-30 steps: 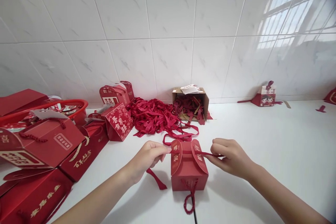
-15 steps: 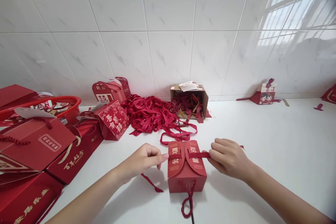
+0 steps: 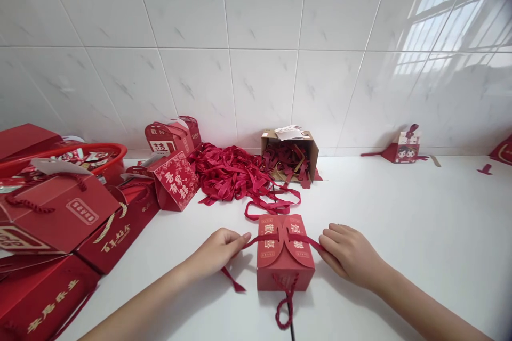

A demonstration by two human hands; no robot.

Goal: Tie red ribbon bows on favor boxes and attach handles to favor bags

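Red box [image 3: 285, 260] upright on the tabletop [image 3: 424, 234], between the hands, touching neither. Red ribbon [image 3: 304, 240] runs out sideways from slots in the two top flaps. Left hand [image 3: 218, 251]: thumb and fingers pinch one side of the ribbon, with a tail hanging below. Right hand [image 3: 352, 254]: fingers curled closed around the other side.

Risks (judgement): uneven pull could draw the ribbon out through a slot or drag the box sideways; a hard pull could crease or tear the paper at the slots. Cord loop [image 3: 290, 307] at the near face might snag a wrist or the ribbon tail.

Edges and room: far side bounded by the tiled wall [image 3: 264, 90]; near edge out of view. Ribbon pile [image 3: 228, 173] lies just beyond the box, gold-lettered box [image 3: 120, 232] farther left. Widest room is to the right, toward the small printed box [image 3: 405, 150].
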